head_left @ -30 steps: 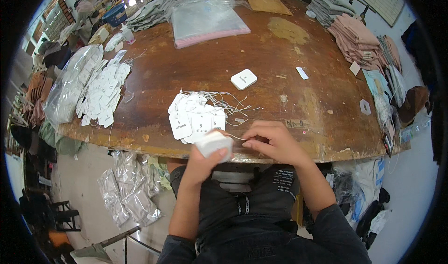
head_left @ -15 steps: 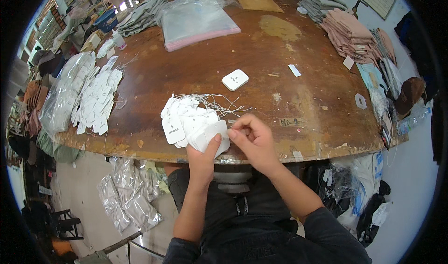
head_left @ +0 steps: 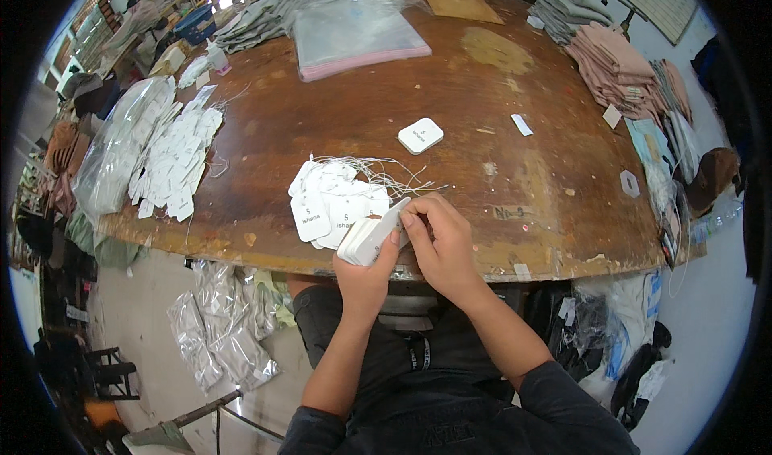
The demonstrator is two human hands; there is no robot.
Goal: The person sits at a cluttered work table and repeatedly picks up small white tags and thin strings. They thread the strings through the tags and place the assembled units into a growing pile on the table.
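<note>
My left hand point(head_left: 366, 282) grips a thick stack of white rounded hang tags point(head_left: 355, 244) at the table's near edge, thumb across the top. My right hand point(head_left: 441, 242) pinches the edge of a single hang tag point(head_left: 391, 222), which stands tilted up from that stack. Just beyond my hands lies a loose pile of similar hang tags point(head_left: 310, 210), with white strings point(head_left: 394, 173) trailing off its far right side. A small neat stack of tags point(head_left: 420, 135) sits farther out on the table.
The brown wooden table point(head_left: 322, 117) carries a larger tag heap point(head_left: 177, 157) beside a clear plastic bag point(head_left: 112, 165) at left. Clear plastic sleeves point(head_left: 362, 41) lie at the back. Folded pink garments point(head_left: 615, 65) are stacked at far right. Bagged garments point(head_left: 221, 326) rest on the floor at left.
The held stack has tilted, and one tag now stands raised at its right side between my fingers. The whole scene has shifted slightly to the right in view.
</note>
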